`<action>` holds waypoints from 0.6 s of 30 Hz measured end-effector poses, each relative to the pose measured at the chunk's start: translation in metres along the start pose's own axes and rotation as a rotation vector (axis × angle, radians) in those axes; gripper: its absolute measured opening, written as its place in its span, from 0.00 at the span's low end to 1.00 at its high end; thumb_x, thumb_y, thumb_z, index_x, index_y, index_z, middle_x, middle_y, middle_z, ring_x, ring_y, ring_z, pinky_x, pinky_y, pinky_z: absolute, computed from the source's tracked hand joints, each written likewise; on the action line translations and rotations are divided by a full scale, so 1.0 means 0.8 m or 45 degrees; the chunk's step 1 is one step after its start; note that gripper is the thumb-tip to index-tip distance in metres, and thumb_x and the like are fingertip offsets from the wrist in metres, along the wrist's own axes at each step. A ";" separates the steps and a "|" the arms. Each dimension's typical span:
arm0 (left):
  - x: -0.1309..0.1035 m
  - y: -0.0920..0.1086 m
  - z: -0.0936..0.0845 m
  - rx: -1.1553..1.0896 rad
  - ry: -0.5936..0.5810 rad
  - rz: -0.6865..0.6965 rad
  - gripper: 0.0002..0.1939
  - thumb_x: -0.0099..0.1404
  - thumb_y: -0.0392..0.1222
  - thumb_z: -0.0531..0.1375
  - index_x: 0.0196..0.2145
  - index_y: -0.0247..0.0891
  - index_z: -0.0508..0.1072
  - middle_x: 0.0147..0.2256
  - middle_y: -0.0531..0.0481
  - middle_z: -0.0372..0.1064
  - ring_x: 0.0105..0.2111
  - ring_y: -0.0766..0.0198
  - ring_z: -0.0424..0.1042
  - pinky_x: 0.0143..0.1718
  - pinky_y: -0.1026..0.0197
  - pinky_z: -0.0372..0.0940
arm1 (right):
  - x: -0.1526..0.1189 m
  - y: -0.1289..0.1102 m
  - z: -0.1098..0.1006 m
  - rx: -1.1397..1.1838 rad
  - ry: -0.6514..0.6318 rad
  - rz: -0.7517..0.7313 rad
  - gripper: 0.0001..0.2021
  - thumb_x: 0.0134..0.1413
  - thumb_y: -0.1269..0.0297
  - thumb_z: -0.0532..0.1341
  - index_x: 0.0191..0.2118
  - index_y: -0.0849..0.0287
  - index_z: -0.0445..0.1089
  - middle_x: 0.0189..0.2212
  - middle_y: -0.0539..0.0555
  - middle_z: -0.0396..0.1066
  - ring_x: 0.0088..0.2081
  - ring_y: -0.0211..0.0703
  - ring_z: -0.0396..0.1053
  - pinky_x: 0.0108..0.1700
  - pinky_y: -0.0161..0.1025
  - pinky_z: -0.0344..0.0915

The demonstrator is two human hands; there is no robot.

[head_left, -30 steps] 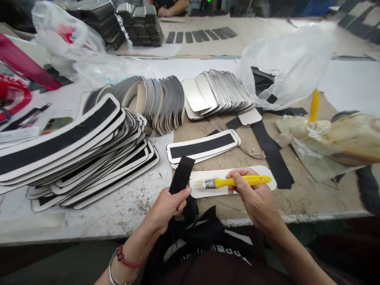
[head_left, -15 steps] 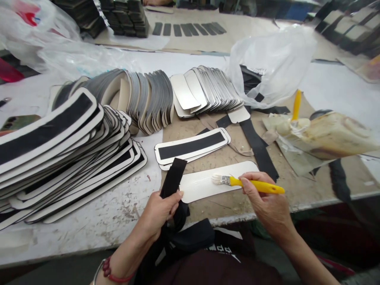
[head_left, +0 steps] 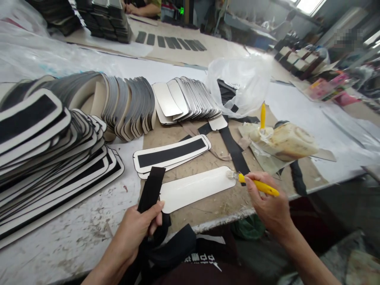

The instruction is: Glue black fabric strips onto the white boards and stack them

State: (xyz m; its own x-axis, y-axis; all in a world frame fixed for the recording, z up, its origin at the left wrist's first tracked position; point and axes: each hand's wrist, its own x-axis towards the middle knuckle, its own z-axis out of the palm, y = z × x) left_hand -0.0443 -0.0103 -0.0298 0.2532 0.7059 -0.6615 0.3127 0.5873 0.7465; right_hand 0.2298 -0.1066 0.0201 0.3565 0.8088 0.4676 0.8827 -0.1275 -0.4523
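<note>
My left hand [head_left: 145, 221] is closed round black strips [head_left: 152, 188], its thumb at the left end of a white curved panel [head_left: 196, 188]. Between the fingers of my right hand [head_left: 267, 198] is a brush with a yellow handle [head_left: 258, 185]; its bristles touch the panel's right end. Just behind lie overlapping white panels, the top one with a black strip on it [head_left: 172, 153]. A second yellow-handled brush [head_left: 263, 116] stands in a glue-smeared plastic container [head_left: 292, 140] at the right.
Piled panels with black centres [head_left: 59, 158] fill the left side. Behind are curved grey-edged pieces [head_left: 127, 103], a row of white panels [head_left: 196, 95] and a plastic bag [head_left: 240, 85]. Another person's hands [head_left: 130, 8] show at the far table.
The brush in my right hand has moved from the panel's middle to its right end. The camera view has shifted, showing more of the room at the right.
</note>
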 end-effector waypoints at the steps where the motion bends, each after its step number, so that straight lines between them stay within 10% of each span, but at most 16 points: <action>1: -0.001 0.001 0.000 0.003 -0.015 0.001 0.24 0.52 0.60 0.60 0.13 0.36 0.66 0.09 0.55 0.53 0.13 0.70 0.51 0.18 0.66 0.46 | 0.000 -0.010 -0.001 0.037 0.011 -0.009 0.02 0.57 0.67 0.57 0.35 0.57 0.67 0.32 0.54 0.68 0.36 0.44 0.68 0.42 0.43 0.65; 10: -0.007 0.004 -0.006 -0.030 -0.087 0.022 0.21 0.55 0.55 0.58 0.17 0.35 0.71 0.10 0.54 0.55 0.14 0.70 0.52 0.19 0.65 0.47 | -0.015 -0.114 0.061 0.751 -0.324 0.219 0.05 0.58 0.64 0.57 0.34 0.56 0.68 0.31 0.53 0.70 0.31 0.42 0.70 0.31 0.39 0.68; 18: -0.006 -0.002 -0.004 -0.042 -0.005 0.017 0.22 0.54 0.57 0.58 0.16 0.36 0.70 0.11 0.54 0.55 0.14 0.70 0.53 0.18 0.66 0.47 | -0.017 -0.048 0.043 0.348 -0.174 0.095 0.03 0.58 0.67 0.57 0.35 0.57 0.67 0.32 0.54 0.69 0.36 0.44 0.69 0.40 0.42 0.67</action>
State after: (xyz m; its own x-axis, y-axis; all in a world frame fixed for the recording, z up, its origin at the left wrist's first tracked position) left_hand -0.0490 -0.0135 -0.0277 0.2610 0.7123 -0.6515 0.2789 0.5905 0.7573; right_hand 0.1808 -0.0929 0.0046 0.3563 0.8751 0.3276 0.7340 -0.0452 -0.6776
